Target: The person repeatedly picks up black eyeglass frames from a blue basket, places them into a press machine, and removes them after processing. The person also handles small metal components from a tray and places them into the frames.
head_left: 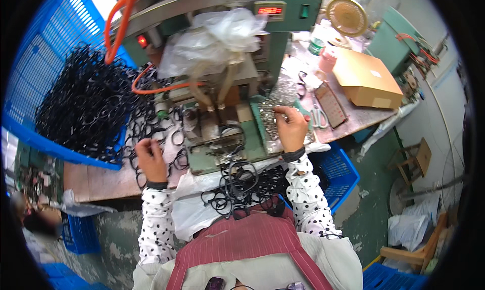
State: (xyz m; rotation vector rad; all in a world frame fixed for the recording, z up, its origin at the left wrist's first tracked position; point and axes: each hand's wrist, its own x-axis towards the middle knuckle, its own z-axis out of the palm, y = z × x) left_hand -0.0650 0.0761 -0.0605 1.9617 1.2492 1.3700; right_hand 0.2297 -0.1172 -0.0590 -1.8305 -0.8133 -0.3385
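Observation:
My left hand (152, 161) is over the table's left part, fingers bent together beside scattered black loop-shaped bands (178, 137). Whatever it may hold is too small to tell. My right hand (293, 132) reaches over a tray of small shiny metal pieces (268, 119), its thumb and forefinger pinched close; anything between them cannot be made out. Between the hands stands a green bench machine (202, 161), with a black band (231, 133) at its working spot. Several more black bands (242, 181) lie heaped on white sheeting by my lap.
A big blue crate (25, 108) full of black bands (83, 105) stands left. Orange hoses (108, 34) hang by the machine. Scissors (319, 118), a phone-like slab (331, 105) and a cardboard box (366, 75) lie right. A blue basket (343, 176) sits below the table edge.

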